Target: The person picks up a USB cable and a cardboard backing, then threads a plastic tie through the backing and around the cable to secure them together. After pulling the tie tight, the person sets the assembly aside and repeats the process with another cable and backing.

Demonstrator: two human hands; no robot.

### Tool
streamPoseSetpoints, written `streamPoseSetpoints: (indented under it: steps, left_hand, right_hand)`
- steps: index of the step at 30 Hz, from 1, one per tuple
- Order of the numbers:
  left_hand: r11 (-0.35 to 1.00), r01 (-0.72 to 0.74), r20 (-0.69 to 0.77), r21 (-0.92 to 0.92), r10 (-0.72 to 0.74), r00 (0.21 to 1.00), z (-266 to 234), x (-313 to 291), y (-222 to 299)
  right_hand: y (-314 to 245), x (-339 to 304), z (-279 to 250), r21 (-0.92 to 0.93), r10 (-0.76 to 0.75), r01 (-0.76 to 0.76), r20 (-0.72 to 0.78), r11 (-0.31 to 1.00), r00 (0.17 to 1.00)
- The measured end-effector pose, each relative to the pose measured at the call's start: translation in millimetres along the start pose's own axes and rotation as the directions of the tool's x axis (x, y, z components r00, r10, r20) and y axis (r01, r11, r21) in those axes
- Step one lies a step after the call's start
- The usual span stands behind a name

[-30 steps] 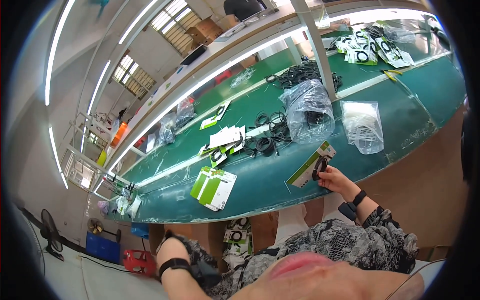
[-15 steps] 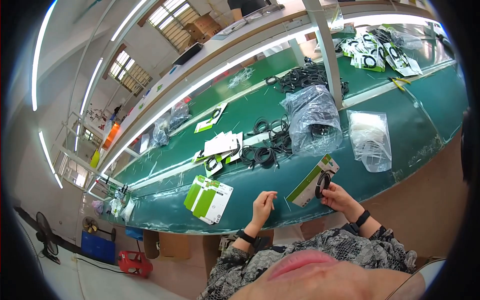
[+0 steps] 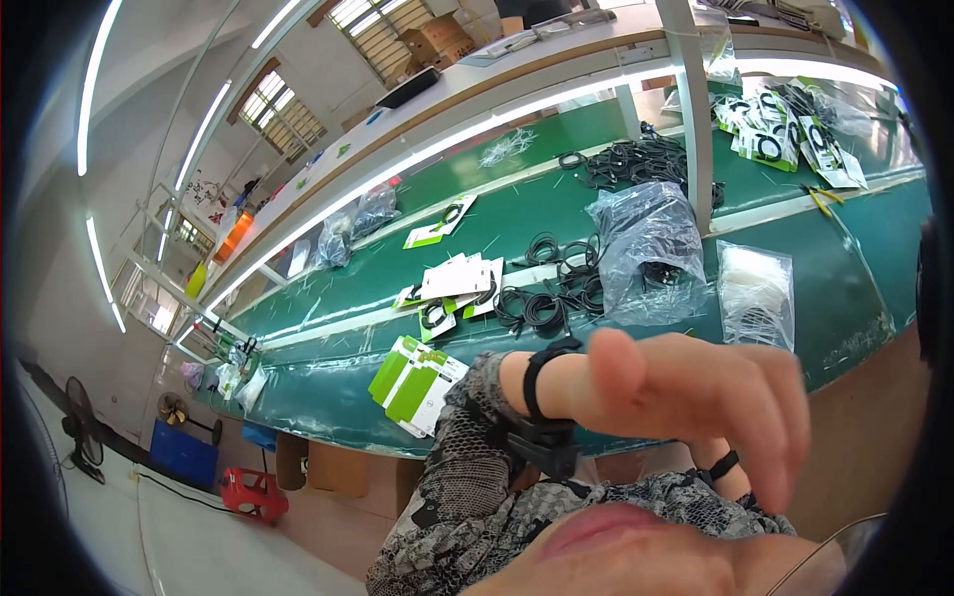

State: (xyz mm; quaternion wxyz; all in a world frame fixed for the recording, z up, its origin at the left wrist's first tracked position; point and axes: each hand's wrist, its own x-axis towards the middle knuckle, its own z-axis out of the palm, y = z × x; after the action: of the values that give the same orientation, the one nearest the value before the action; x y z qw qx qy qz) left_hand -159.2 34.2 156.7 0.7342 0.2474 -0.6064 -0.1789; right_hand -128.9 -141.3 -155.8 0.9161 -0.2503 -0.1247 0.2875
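Observation:
Raised close to the camera is my left hand (image 3: 696,392), fingers stretched out and nothing visible in it; a dark band circles its wrist. Behind it, only the wrist and a small part of my right hand (image 3: 711,454) show, so its fingers and anything in them are hidden. A stack of green and white cards (image 3: 417,385) lies on the green bench to the left of my left forearm. Beyond it are cards with black cables (image 3: 459,278) in a loose pile. Coiled black cables (image 3: 542,310) lie beside that pile, next to a clear plastic bag (image 3: 651,248) with black cables inside.
A clear bag of white ties (image 3: 757,288) lies at the right. Yellow-handled pliers (image 3: 821,199) and a heap of carded cables (image 3: 775,129) are farther right. A white post (image 3: 693,109) rises from the bench (image 3: 328,407). A red stool (image 3: 253,495) stands on the floor.
My left hand has risen from the bench toward the camera and to the right, with its fingers extended. It now covers my right hand and the cable card that hand held. The view has shifted slightly.

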Motion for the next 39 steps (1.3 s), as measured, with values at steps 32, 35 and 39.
streamPoseSetpoints:
  steps: [32, 35, 39]
  left_hand:
    - [0.997, 0.072, 0.009, -0.002, -0.072, 0.997, 1, -12, 15]
    - [0.997, 0.075, 0.009, -0.005, -0.075, 0.997, 0, -15, 14]
    - [0.997, 0.079, 0.003, 0.004, -0.079, 0.997, 2, -16, 15]
  right_hand:
    - [5, -41, 30, -0.258, 0.091, -0.124, -0.134, 0.958, 0.987]
    - [9, -41, 29, -0.262, 0.107, -0.140, -0.136, 0.955, 0.985]
    - [14, -41, 32, -0.268, 0.135, -0.167, -0.135, 0.949, 0.982]
